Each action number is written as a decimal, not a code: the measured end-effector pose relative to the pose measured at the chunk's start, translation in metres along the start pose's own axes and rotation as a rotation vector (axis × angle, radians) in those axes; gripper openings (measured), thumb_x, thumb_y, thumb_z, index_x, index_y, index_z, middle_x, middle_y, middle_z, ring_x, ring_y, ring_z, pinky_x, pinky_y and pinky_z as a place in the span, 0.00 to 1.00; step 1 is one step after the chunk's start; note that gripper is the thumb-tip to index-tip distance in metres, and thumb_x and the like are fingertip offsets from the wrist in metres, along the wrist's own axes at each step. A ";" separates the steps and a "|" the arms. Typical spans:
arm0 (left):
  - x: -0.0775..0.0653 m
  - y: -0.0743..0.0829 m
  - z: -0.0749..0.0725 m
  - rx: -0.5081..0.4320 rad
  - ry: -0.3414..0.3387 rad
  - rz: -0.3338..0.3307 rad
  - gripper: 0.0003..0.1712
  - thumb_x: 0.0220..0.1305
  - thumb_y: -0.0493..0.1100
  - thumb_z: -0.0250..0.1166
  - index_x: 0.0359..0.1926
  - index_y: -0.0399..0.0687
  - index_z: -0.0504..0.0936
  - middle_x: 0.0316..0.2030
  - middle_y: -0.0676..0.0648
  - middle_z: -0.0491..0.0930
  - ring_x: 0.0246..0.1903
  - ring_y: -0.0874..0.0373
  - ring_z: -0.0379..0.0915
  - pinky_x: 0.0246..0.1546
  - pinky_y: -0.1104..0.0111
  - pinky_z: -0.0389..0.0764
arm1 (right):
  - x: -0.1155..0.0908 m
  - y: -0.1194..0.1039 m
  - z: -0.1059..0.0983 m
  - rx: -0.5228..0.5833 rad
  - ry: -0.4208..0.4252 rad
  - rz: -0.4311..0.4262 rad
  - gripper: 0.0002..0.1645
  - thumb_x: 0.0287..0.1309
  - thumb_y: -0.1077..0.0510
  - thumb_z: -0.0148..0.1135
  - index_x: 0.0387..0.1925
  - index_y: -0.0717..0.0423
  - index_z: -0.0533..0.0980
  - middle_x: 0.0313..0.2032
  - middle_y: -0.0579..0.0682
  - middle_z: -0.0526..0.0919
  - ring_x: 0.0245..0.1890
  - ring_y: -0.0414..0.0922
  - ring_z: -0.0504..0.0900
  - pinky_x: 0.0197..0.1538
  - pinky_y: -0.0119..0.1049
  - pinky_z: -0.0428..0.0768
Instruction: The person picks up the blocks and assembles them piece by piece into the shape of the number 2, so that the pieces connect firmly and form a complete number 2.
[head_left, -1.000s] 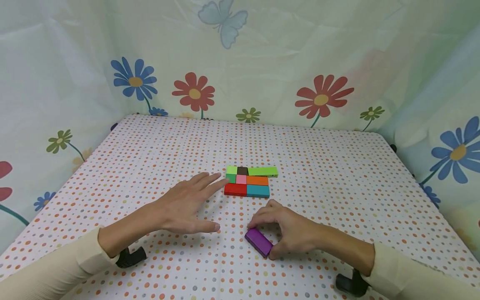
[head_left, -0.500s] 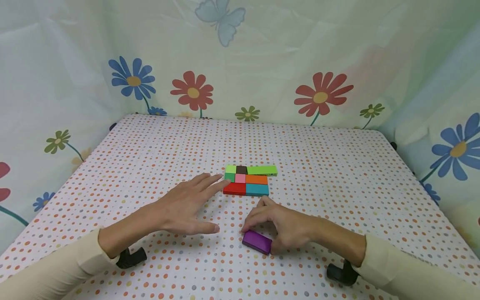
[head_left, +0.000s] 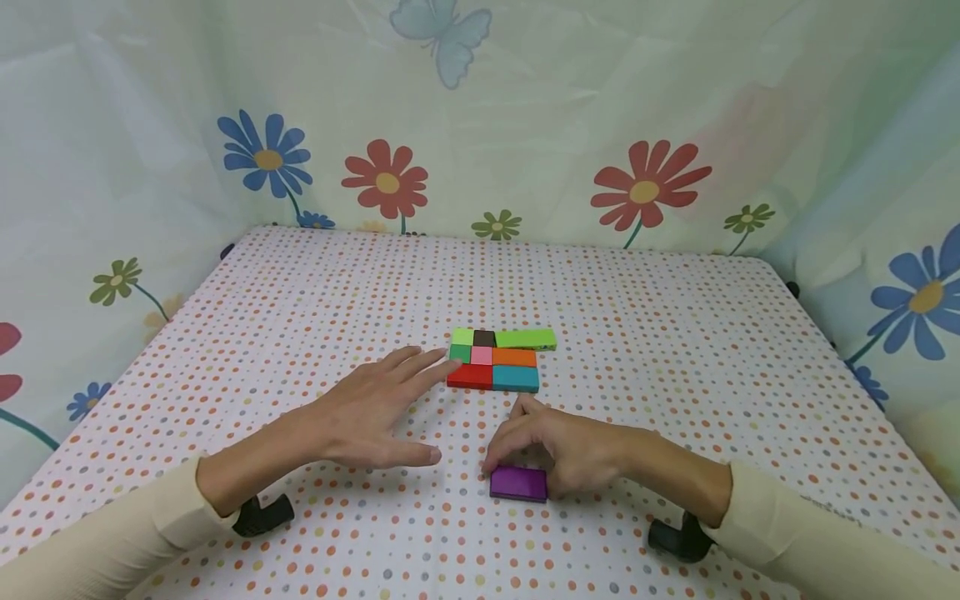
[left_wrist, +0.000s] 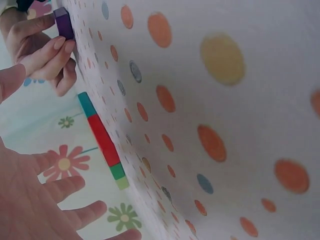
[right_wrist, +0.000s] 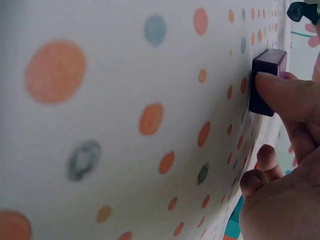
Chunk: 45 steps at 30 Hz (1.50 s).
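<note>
Well off the surface (head_left: pixel 660 333) edge at the back, the right hand (head_left: pixel 566 450) pinched a purple block (head_left: pixel 519 484); the left hand (head_left: pixel 375 412) spread its fingers near a red block (head_left: pixel 470 377).

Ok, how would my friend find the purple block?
On the dotted table, find the cluster of coloured blocks. On the near side, the right hand pinches the purple block; it's the only purple one, and it's apart from that cluster.
</note>
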<state>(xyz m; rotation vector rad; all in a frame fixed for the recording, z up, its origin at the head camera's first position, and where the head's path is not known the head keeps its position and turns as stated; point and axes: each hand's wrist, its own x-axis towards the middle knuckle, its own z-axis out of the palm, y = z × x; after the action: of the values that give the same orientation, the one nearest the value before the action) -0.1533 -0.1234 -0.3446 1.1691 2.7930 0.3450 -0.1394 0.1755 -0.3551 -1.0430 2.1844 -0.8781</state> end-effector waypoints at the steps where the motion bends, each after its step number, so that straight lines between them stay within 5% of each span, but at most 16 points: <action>1: 0.000 0.000 0.000 -0.003 -0.003 -0.004 0.57 0.58 0.75 0.60 0.82 0.66 0.48 0.80 0.51 0.50 0.77 0.47 0.49 0.65 0.39 0.65 | 0.000 0.000 0.001 0.003 -0.003 -0.003 0.50 0.28 0.81 0.66 0.51 0.30 0.85 0.52 0.27 0.83 0.52 0.45 0.64 0.52 0.43 0.68; 19: -0.001 0.000 0.000 0.009 -0.011 -0.022 0.57 0.58 0.76 0.60 0.82 0.67 0.47 0.80 0.51 0.49 0.77 0.45 0.49 0.64 0.37 0.65 | -0.001 0.005 0.001 0.023 0.000 0.020 0.50 0.32 0.79 0.67 0.56 0.32 0.83 0.55 0.27 0.82 0.53 0.43 0.66 0.53 0.43 0.69; 27: -0.001 0.000 -0.001 -0.002 -0.001 -0.021 0.56 0.59 0.76 0.58 0.82 0.67 0.47 0.80 0.50 0.49 0.77 0.43 0.49 0.63 0.34 0.64 | -0.003 0.011 -0.004 0.115 0.040 0.075 0.48 0.31 0.76 0.63 0.54 0.32 0.84 0.55 0.33 0.79 0.53 0.46 0.68 0.54 0.44 0.73; 38: 0.001 0.001 -0.003 0.030 -0.018 -0.038 0.56 0.59 0.77 0.57 0.82 0.68 0.45 0.80 0.51 0.49 0.77 0.46 0.48 0.64 0.37 0.65 | -0.006 0.022 -0.021 0.098 0.350 -0.008 0.18 0.50 0.71 0.62 0.39 0.50 0.87 0.43 0.43 0.86 0.48 0.49 0.74 0.53 0.51 0.74; 45: 0.001 0.003 -0.003 0.003 -0.031 -0.058 0.57 0.58 0.77 0.58 0.82 0.70 0.45 0.81 0.52 0.47 0.77 0.45 0.47 0.65 0.35 0.63 | -0.008 0.032 -0.031 0.014 0.506 0.044 0.12 0.57 0.67 0.63 0.38 0.51 0.87 0.40 0.42 0.86 0.48 0.49 0.73 0.53 0.51 0.72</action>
<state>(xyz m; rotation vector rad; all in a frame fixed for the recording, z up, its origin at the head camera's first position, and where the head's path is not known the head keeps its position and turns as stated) -0.1527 -0.1211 -0.3415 1.0813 2.7955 0.3154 -0.1720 0.2071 -0.3577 -0.8233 2.5916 -1.2395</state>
